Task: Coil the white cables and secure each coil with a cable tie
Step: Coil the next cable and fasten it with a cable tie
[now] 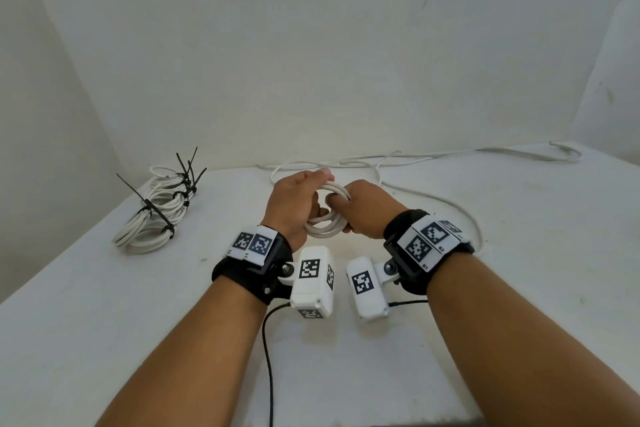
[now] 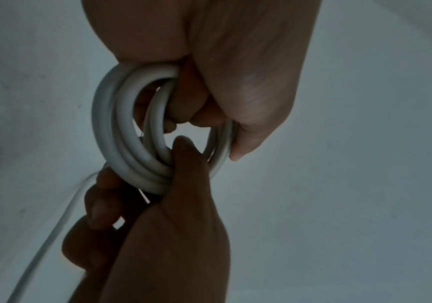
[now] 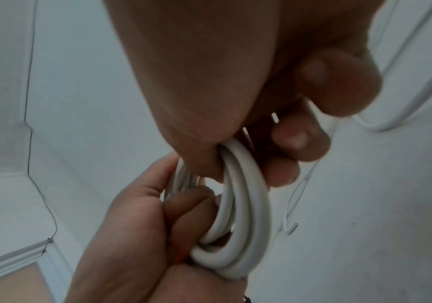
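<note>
On white table [image 1: 519,270] | tied coils [image 1: 152,218] left | walls [image 1: 311,45] white

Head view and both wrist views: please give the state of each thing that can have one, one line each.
coil in hand: partly wound, untied, held above the table.
loose cable tail: uncoiled, trailing over the table.
finished coils: bundled, tied with black cable ties, lying at the left.
left hand: grips the coil.
right hand: grips the coil.
</note>
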Tool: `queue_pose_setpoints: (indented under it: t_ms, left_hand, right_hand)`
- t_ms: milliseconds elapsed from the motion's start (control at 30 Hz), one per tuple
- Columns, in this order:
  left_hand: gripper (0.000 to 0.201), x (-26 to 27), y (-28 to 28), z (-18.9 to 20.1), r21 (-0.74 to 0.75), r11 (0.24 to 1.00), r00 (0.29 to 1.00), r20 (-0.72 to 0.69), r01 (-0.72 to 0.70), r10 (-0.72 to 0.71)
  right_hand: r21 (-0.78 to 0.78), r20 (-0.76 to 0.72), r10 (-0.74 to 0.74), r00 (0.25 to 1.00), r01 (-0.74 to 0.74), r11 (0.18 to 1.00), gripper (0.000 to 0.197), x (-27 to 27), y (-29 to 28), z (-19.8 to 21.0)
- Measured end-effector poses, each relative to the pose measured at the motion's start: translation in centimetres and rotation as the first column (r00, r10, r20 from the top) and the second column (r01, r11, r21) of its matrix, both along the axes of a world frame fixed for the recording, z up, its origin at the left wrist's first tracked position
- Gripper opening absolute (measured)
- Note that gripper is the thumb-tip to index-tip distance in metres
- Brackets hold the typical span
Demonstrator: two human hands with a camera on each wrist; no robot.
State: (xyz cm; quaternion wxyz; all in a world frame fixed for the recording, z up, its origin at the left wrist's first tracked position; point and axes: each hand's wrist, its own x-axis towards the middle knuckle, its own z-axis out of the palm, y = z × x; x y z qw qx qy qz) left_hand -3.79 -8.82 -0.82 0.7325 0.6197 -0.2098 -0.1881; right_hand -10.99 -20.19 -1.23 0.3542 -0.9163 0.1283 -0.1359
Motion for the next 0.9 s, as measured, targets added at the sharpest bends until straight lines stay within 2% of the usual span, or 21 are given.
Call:
queue_pose_setpoints:
  t_ms: [100,233,400,500,600,700,767,900]
  left_hand:
    - [0.016,-1.5,-1.3,0.4,-0.028,0.999,0.999,-0.035,0.022,-0.023]
    - [0.029,-4.3,-3.8,0.5,-0.013,0.994,0.993,-0.049,0.108,-0.108]
    - [0.032,-7.5,-8.6,-0.7,0.008,0.987,0.984,-0.075,0.162,-0.161]
    - [0.033,-9.5,-11.6,-1.1,0.016,0.984,0.980,-0.101,0.175,-0.173]
    - [0.030,-11.7,-14.5,-1.3,0.047,0.975,0.973,-0.093,0.216,-0.211]
    - [0.033,-14.3,-16.7,-1.6,0.067,0.962,0.961,-0.103,0.266,-0.259]
    - [0.034,-15.6,-17.5,-1.9,0.073,0.953,0.951,-0.123,0.293,-0.283]
    - [0.029,-17.6,-18.5,-2.6,0.077,0.943,0.935,-0.181,0.324,-0.306]
  right_hand:
    - [-0.058,-0.015,-0.046,0.999,0.045,0.997,0.030,-1.3,-0.7,0.5]
    - [-0.135,-0.045,-0.138,0.989,0.130,0.982,0.026,-4.1,-2.2,0.6]
    - [-0.012,-0.093,-0.194,0.977,0.193,0.981,0.033,-9.3,-6.1,-0.2]
    - [0.094,-0.204,-0.196,0.959,0.219,0.971,0.042,-13.4,-8.6,0.3]
    - [0.167,-0.203,-0.330,0.922,0.364,0.916,0.051,-17.7,-11.6,0.7]
    - [0.031,-0.197,-0.521,0.831,0.536,0.843,0.063,-21.9,-14.6,0.9]
    - [-0.098,-0.214,-0.628,0.748,0.623,0.776,0.064,-24.1,-16.4,0.9]
    - [-0.255,-0.164,-0.823,0.543,0.783,0.567,0.041,-28.2,-19.0,0.2]
